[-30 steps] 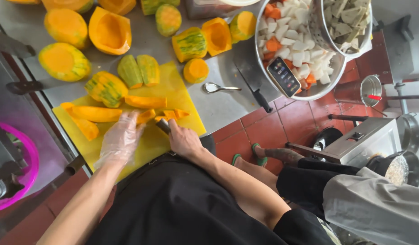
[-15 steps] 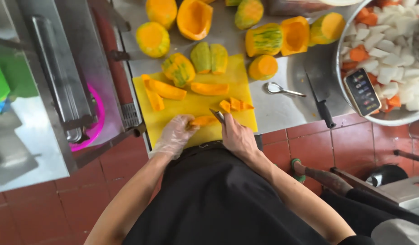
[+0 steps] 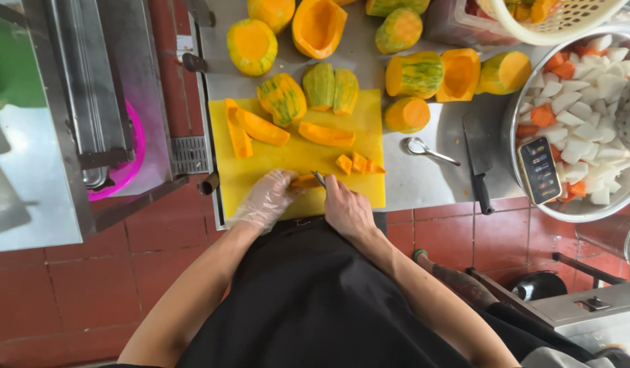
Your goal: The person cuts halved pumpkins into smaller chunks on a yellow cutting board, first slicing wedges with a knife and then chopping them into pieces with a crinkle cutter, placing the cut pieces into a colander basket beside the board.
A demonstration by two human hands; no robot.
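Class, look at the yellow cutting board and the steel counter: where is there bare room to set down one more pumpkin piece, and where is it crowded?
Free: the yellow cutting board below the long orange wedges, left of the gloved left hand; and the steel counter between the metal spoon and the board's right edge. Crowded: the counter's far side, packed with green-striped pumpkin halves.

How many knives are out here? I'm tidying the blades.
2. A cleaver lies on the steel counter right of the yellow board; a small knife is in the right hand. Others may be hidden.
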